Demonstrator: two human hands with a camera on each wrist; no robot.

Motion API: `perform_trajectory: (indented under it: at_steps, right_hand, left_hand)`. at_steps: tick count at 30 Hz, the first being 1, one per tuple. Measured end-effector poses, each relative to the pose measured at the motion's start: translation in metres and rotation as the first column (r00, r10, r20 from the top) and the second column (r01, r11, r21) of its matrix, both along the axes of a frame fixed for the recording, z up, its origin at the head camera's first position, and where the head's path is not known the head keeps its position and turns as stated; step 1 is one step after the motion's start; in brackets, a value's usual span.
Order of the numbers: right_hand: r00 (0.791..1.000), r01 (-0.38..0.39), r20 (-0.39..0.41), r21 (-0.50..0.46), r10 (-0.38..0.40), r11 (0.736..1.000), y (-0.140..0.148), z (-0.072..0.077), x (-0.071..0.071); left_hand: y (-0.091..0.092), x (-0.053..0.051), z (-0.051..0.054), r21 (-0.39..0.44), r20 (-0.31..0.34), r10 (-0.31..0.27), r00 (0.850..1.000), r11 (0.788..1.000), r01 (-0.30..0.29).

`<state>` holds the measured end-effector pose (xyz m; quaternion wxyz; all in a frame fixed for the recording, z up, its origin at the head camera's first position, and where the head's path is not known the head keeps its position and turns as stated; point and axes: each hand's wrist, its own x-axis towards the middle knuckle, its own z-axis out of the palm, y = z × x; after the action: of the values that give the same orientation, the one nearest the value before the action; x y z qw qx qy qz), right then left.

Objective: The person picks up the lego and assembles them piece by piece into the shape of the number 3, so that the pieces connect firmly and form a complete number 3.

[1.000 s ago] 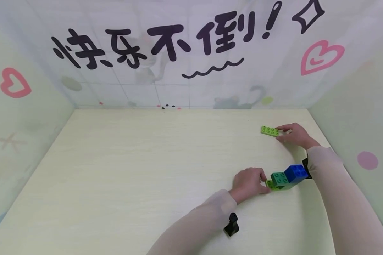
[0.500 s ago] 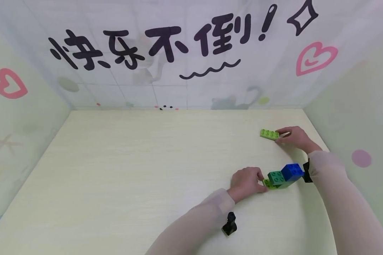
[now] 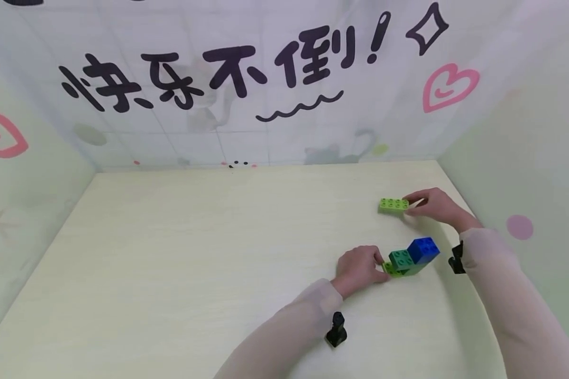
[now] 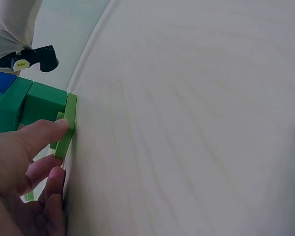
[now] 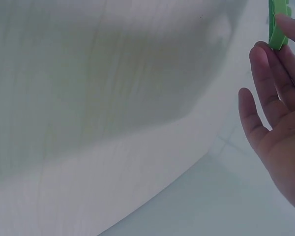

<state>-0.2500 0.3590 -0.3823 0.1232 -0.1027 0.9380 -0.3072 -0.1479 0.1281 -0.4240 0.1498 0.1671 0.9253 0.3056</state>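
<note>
On the right of the table stands a small stack of toy building bricks: a blue brick point(image 3: 423, 250) highest, green bricks point(image 3: 401, 259) beneath, and a lime-green plate brick point(image 4: 71, 110) at the bottom. My left hand point(image 3: 357, 268) pinches the free end of that bottom brick between thumb and fingers. Farther back, my right hand point(image 3: 433, 204) holds a loose lime-green flat brick point(image 3: 392, 204) by its right end, studs up. The right wrist view shows this brick point(image 5: 277, 22) between thumb and fingers, off the tabletop; its far end is cut off there.
The pale table point(image 3: 194, 252) is bounded by a printed back wall point(image 3: 246, 142) and by side walls, the right wall point(image 3: 517, 173) close to my right arm. A black camera mount point(image 3: 336, 330) sits at my left wrist, another mount point(image 3: 457, 259) at my right.
My right hand has raised the loose lime-green brick slightly, and a shadow shows beneath it. The left hand keeps its pinch on the stack's bottom brick. The head view has shifted a little.
</note>
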Motion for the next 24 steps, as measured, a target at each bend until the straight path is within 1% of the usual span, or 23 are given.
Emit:
perform_trajectory:
  at_steps: [6,11,14,17,24]
  right_hand:
    - [1.000,-0.016,-0.012,-0.042,0.015,0.999,-0.004,0.008,0.014]
    - [0.998,-0.017,-0.060,-0.056,0.014,0.998,-0.006,0.019,0.025]
    - [0.995,-0.005,-0.101,-0.080,-0.003,0.997,-0.007,0.026,0.032]
    - [0.992,0.012,-0.124,-0.109,-0.025,0.994,-0.009,0.032,0.040]
    - [0.981,0.033,-0.185,-0.109,-0.053,0.994,-0.010,0.041,0.054]
  left_hand:
    - [0.000,0.000,-0.002,0.002,-0.008,-0.008,1.000,1.000,0.008]
    - [0.000,-0.002,-0.003,0.010,-0.011,-0.015,1.000,1.000,0.015]
    - [-0.001,-0.002,-0.003,0.010,-0.010,-0.018,1.000,1.000,0.018]
    - [-0.001,-0.002,-0.003,0.006,-0.014,-0.018,1.000,1.000,0.018]
    - [0.000,-0.002,-0.003,-0.001,-0.011,-0.013,1.000,1.000,0.013]
